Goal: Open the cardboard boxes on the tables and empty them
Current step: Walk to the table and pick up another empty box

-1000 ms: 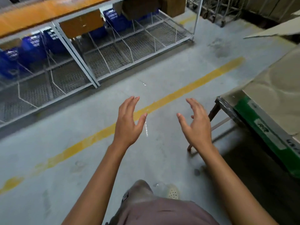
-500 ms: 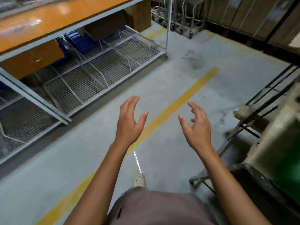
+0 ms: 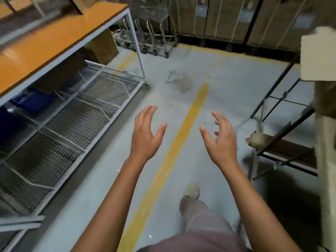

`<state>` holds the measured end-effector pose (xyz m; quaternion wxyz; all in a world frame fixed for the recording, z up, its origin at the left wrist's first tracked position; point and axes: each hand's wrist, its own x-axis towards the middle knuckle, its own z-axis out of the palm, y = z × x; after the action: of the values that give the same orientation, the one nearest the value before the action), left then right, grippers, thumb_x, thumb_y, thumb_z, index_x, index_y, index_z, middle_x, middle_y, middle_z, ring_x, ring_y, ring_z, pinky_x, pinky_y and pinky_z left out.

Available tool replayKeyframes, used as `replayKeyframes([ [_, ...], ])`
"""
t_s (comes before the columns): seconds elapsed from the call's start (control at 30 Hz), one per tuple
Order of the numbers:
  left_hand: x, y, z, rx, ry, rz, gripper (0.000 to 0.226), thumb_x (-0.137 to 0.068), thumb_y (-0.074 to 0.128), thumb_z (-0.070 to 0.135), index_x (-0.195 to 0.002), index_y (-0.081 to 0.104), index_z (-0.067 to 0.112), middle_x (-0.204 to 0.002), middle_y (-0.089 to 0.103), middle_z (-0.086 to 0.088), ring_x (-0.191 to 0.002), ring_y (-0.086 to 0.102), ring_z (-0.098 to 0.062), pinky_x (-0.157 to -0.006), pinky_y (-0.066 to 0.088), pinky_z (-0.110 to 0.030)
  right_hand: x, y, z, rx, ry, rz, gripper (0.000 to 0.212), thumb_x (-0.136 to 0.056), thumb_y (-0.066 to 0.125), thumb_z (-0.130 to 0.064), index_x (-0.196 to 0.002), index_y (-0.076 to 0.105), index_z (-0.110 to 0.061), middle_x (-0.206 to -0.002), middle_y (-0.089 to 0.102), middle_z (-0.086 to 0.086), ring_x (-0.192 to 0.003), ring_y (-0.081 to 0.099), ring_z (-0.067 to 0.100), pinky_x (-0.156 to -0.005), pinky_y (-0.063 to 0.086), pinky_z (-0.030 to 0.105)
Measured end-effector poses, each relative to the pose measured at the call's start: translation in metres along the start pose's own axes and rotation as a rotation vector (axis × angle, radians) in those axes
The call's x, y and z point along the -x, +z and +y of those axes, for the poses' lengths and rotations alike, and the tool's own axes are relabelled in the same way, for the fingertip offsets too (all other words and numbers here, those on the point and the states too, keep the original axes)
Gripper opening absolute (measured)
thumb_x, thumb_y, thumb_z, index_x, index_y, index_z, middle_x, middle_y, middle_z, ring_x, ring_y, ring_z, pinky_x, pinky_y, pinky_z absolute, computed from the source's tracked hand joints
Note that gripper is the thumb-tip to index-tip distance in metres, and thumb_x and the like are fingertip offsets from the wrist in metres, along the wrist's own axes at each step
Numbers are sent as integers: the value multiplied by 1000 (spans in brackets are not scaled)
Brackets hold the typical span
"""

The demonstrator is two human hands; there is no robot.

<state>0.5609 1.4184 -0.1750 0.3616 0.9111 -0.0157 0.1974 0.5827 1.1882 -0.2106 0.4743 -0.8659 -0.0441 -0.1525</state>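
Both hands are empty: my left hand (image 3: 145,137) is raised with the fingers straight and spread wide, my right hand (image 3: 221,140) is beside it with the fingers loosely curved, and the palms face each other across a gap with nothing between them; they are touching nothing. Below them runs the yellow floor line (image 3: 198,104), from 6 o'clock toward 12, and one pale shoe (image 3: 193,191) is planted on it.

I judge the step in hand to be the walk to the next box, so the first job is choosing the target. A brown carton (image 3: 103,46) stands at 11 o'clock under the orange-topped table (image 3: 45,42), and a blurred corner of another box (image 3: 78,4) shows on that top near the upper edge. At 2 o'clock some pale cardboard (image 3: 318,55) hangs over a dark metal frame (image 3: 283,110); I cannot tell whether it is a whole box or only a flap.

To do this well I would face one box square on before reaching and hold the hands about this far apart, so they meet its top flaps on both sides; I would steer wide of the frame legs at 3 o'clock and the wire shelf (image 3: 72,120) at 9; I would feel for the seam only once the box stands sharp in view, since the picture is smeared.
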Motion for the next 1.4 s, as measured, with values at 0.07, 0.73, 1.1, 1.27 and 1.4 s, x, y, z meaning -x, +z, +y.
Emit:
replayKeyframes([
  [0.07,-51,28,-3,10,29,-47,55,-95,59,32,-144,48,10,-150,45,-10,-143,36,-23,-119,25,-29,-47,3,17,13,22,31,66,-87,53,-54,-142,51,-17,-145,51,6,-129,51,28,-98,50,54],
  [0.73,-507,269,-14,141,290,-243,57,-95,56,38,-145,48,13,-150,46,-7,-141,37,-20,-115,23,-21,-459,17,145,164,152,263,67,-89,52,-53,-144,48,-16,-147,49,6,-130,51,26,-97,50,53],
  [1.1,-748,391,-11,215,426,-424,57,-94,53,41,-143,49,11,-146,49,-10,-138,40,-25,-115,25,-24,-673,23,196,241,287,452,63,-90,53,-50,-144,49,-17,-148,48,5,-131,50,26,-99,49,54],
  [1.27,-825,467,15,255,478,-508,59,-94,51,44,-144,49,13,-148,48,-8,-139,39,-23,-114,25,-23,-745,3,248,260,366,517,65,-89,51,-53,-143,50,-17,-147,49,6,-131,50,26,-99,49,54],
  [1.4,-884,540,43,272,524,-534,55,-95,56,38,-143,49,13,-147,48,-8,-138,40,-22,-113,26,-24,-806,-20,299,269,408,553,64,-90,51,-54,-144,48,-21,-149,47,3,-133,48,24,-100,50,52],
])
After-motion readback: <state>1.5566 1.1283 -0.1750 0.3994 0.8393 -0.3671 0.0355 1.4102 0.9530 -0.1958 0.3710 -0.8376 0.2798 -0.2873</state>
